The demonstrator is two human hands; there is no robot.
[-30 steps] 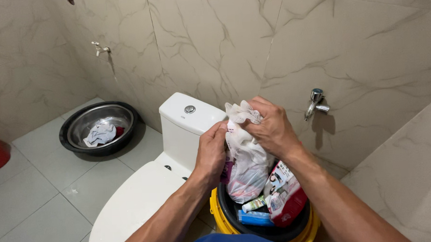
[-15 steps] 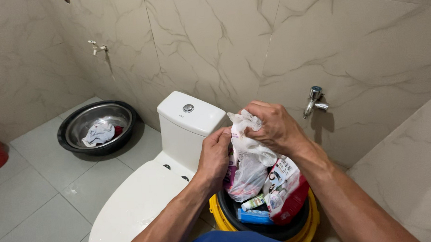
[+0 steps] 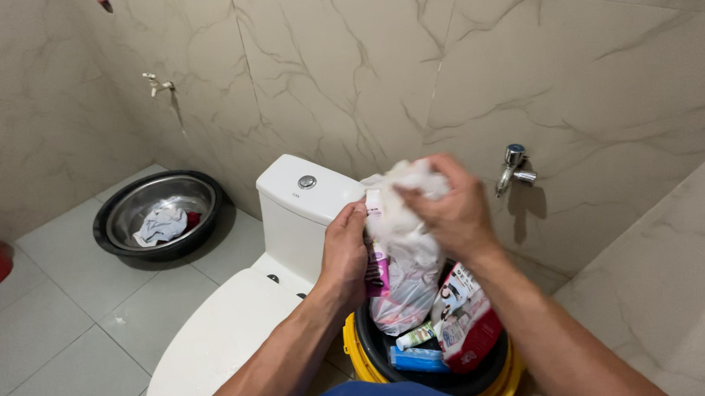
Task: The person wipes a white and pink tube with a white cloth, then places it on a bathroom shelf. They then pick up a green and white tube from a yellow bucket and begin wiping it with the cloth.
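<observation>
Bag (image 3: 406, 274) hangs above the bin (image 3: 358, 354), both hands (image 3: 345, 249) (image 3: 450, 210) clenched on its top; thin plastic may tear, spilling contents.

Beige marble-look tiles (image 3: 348, 65) with dark veins cover the walls behind the hands. A white toilet (image 3: 239, 303) with its lid shut stands just left of the hands. Right of them a chrome tap (image 3: 514, 166) juts from the wall; a smaller tap (image 3: 158, 82) sits far up to the left. The floor (image 3: 67, 309) is pale grey tile, carrying a steel basin (image 3: 162, 212) with cloth inside.
</observation>
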